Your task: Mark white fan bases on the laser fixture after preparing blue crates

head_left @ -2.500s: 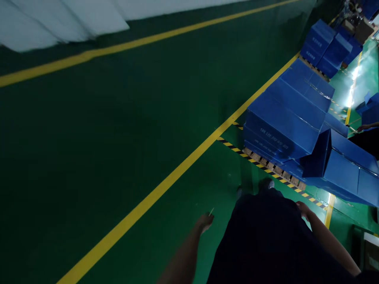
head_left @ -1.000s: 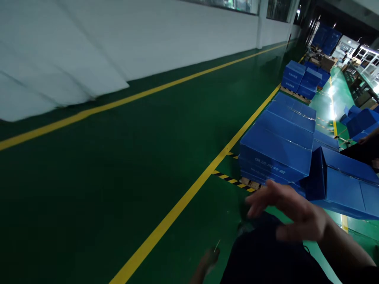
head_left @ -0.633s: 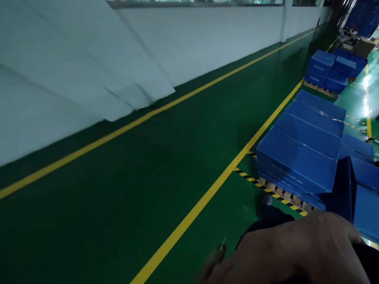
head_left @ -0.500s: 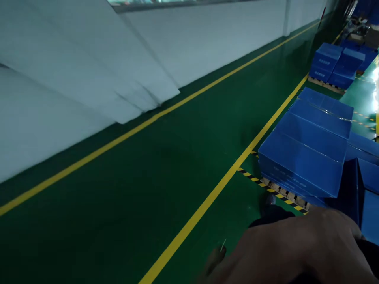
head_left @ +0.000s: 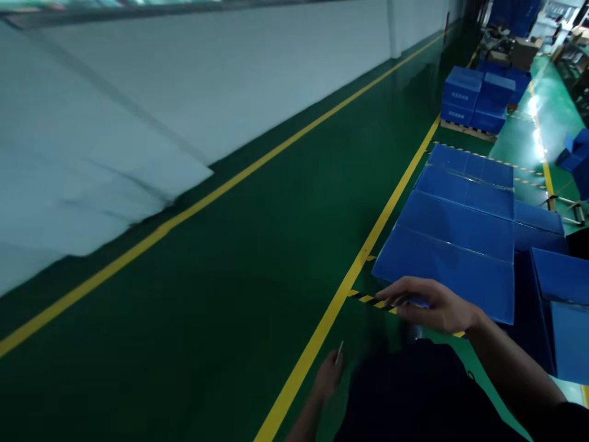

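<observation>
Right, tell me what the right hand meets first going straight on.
The right hand looks free: it points left over the green floor, just past the blue box stack's corner, though depth is unclear.

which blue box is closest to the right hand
The front flat blue corrugated plastic box, whose near edge sits just beyond the right hand; the other flat boxes lie behind it, farther off, and the stacked blue boxes are far down the aisle.

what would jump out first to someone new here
The blue plastic boxes stacked right of centre stand out most against the glossy green floor. A yellow line runs beside them, the right hand spreads in front of them, and the left hand holds a thin pale stick.
</observation>
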Tool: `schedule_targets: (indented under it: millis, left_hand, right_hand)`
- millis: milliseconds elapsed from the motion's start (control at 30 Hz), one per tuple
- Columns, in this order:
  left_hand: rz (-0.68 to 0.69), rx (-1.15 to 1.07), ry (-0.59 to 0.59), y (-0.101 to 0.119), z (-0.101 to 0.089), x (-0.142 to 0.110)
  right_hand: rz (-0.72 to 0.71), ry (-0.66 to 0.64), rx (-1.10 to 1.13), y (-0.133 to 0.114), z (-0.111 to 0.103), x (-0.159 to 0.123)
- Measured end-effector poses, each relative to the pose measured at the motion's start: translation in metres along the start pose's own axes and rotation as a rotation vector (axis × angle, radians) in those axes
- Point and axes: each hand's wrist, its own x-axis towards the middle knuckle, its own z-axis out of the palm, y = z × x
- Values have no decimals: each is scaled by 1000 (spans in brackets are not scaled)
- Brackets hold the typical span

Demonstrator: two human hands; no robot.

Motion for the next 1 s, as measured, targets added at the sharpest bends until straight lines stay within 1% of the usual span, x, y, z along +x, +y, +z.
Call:
schedule_targets:
  millis: [67,100,167,200,233,300,367,400,467,533,567,633,667,733,800,833,900,1000]
  left_hand:
    - [48,-59,13,20,-22,33]
    - [75,-87,27,31,-34,48]
    - [137,-139,52,52,-60,78]
    - [174,-166,57,63,-74,91]
    - [216,-193,58,75,-88,103]
    - [321,-243,44,99,-115,123]
    - [450,-285,10,125,-142,140]
    - [519,-300,-17,138,-154,147]
    - [655,-318,-84,164,-178,161]
    - [779,-315,-156,190,-199,174]
    - [835,-305,-184,203,-207,180]
    - [945,-273,-215,230,-220,189]
    - [1004,-253,-219,242,-223,192]
    - [1124,-215,-218,266,-223,195]
    - [1228,-184,-216,283,-217,195]
    - [1269,-151,-197,289,-212,195]
    - [1310,-43,-109,296,-202,197]
    - [1291,137,49,303,-188,203]
  right_hand:
    - [415,252,-197,60,-21,-13]
    - [610,388,-352,91,-27,-23]
    - [990,592,-690,150,-30,-50]
    - [1147,655,-790,176,-27,-63]
    - [1198,702,-888,198,-20,-74]
    - [1123,729,-1084,233,-1,-87]
    - [1072,812,-1209,256,18,-82]
    - [1082,868,-1233,263,26,-73]
    - [1166,976,-1212,272,37,-49]
    - [1255,1057,-1152,275,42,-22]
    - [1281,1081,-1125,276,44,-11]
    - [1287,1102,-1088,277,47,4]
    - [1276,1113,-1077,277,50,9]
    - [1236,1141,-1069,278,58,13]
    - [1184,1162,-1067,279,69,16]
    - [1170,1170,-1056,280,74,18]
    - [1181,1191,-1004,281,83,24]
    - [1242,1224,-919,277,89,32]
